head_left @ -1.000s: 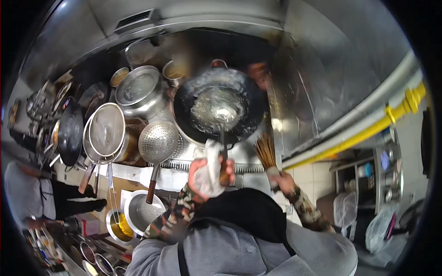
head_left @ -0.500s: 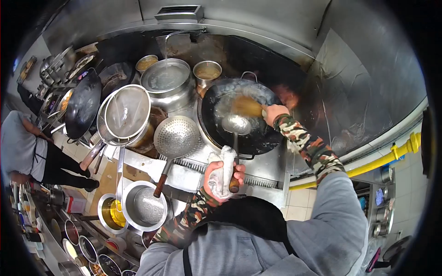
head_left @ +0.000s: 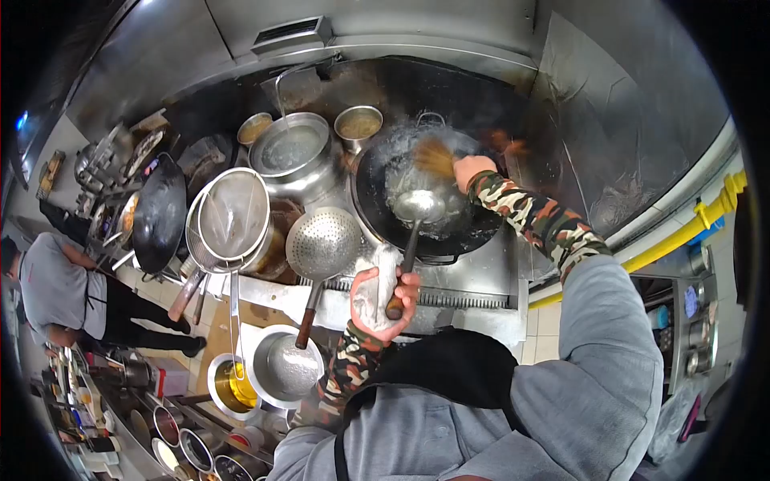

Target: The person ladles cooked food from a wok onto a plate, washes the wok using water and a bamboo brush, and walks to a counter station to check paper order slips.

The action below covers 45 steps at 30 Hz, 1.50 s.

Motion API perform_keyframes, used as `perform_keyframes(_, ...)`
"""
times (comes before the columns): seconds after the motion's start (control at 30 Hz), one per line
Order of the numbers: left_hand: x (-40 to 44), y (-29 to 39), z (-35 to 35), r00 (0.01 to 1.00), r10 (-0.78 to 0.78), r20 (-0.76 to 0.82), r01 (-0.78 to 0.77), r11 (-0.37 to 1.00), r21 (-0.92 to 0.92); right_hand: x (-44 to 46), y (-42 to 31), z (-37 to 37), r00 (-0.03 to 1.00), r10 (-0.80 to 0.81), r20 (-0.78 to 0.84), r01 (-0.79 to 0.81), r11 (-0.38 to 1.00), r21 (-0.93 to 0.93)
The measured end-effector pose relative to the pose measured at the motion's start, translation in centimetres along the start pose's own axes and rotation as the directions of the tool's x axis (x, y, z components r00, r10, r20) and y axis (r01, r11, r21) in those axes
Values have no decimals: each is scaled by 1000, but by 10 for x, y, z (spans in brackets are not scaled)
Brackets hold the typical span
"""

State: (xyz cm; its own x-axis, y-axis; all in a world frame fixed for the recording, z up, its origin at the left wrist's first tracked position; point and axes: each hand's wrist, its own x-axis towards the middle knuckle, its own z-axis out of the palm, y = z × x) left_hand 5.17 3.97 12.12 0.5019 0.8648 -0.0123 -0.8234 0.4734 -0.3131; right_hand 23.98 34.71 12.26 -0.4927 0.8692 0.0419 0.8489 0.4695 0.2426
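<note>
My right hand [head_left: 473,171] is closed around a bamboo wok brush [head_left: 434,158], its bristles slightly blurred over the far part of a large black wok [head_left: 473,231]. Pale, bubbly water lies in the wok. In my left hand [head_left: 408,293] are a folded white cloth [head_left: 383,272] and the wooden handle of a metal ladle [head_left: 419,206]. The ladle's bowl rests low in the wok, nearer to me than the brush. Beside my left hand, a perforated strainer [head_left: 323,242] lies with its wooden handle towards me.
Left of the wok stand a water-filled steel pot [head_left: 293,151], a mesh sieve [head_left: 233,212] and another black wok [head_left: 158,212]. Below them are a steel bowl [head_left: 314,383] and a pot holding yellow liquid [head_left: 215,385]. A person [head_left: 64,280] stands at far left. A yellow pipe [head_left: 658,248] runs at right.
The brush and my right hand have moved towards the wok's far side. My left hand still holds the ladle and cloth. The whole view has shifted and tilted slightly.
</note>
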Motion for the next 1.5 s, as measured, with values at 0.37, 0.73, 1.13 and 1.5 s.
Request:
perform_keyframes(0.37,6,85,26,862,245,-445,491,-177,853,-58,23,14,966,102,236,-117,992,50)
perform_keyframes(0.73,-64,86,-18,834,526,169,547,-827,-127,-28,59,27,947,33,319,-143,934,327)
perform_keyframes(1.13,-60,73,-36,833,318,453,466,-845,-262,-58,48,21,891,187,413,-454,372,810)
perform_keyframes(1.5,17,53,15,718,697,4,694,-715,84,-104,28,0,994,-80,79,34,886,463)
